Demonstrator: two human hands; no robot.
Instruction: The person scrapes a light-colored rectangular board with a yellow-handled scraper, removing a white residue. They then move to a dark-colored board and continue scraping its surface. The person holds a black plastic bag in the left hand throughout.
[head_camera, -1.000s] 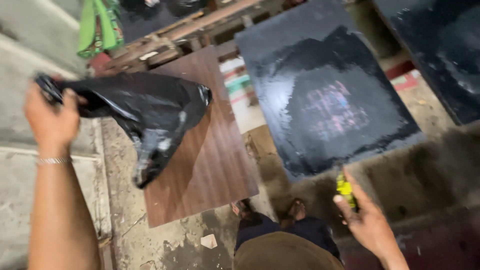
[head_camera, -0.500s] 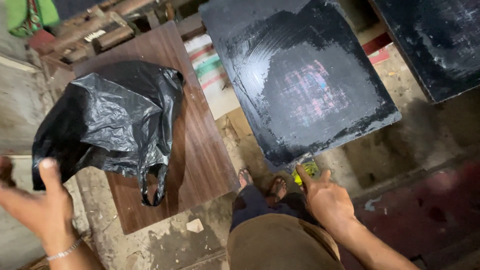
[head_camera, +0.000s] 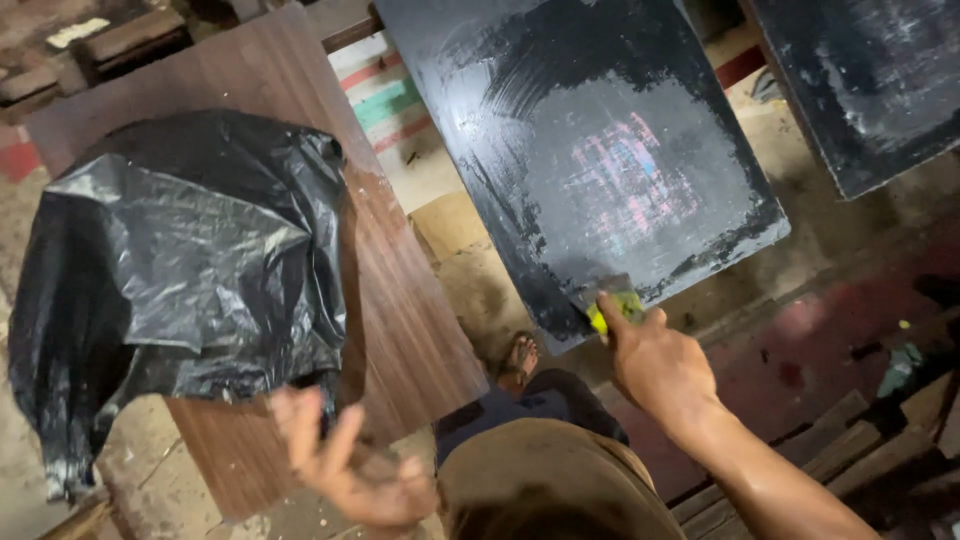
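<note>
The scraper (head_camera: 612, 306) has a yellow-green handle and a flat grey blade. Its long axis goes from the lower left to the upper right of the view, a little tilted, and the blade end points up and away from the person, lying on the near edge of the black-coated board (head_camera: 590, 150). This board is long and tilted, its long axis going from the upper left to the lower right, and its wet black surface shines with some pink and blue reflection in the middle. The right hand (head_camera: 655, 362) is closed around the handle of the scraper, with the thumb on top and the fingers wrapped under it. The left hand (head_camera: 345, 468) is open, the fingers spread and a little blurred, and it holds nothing; it is in the air just below the black plastic bag (head_camera: 180, 270). The bag lies crumpled on the brown wooden board (head_camera: 400, 320) and hangs over its left edge. One foot in a sandal (head_camera: 517, 358) shows between the two boards. A second black board (head_camera: 860, 80) is at the upper right
</note>
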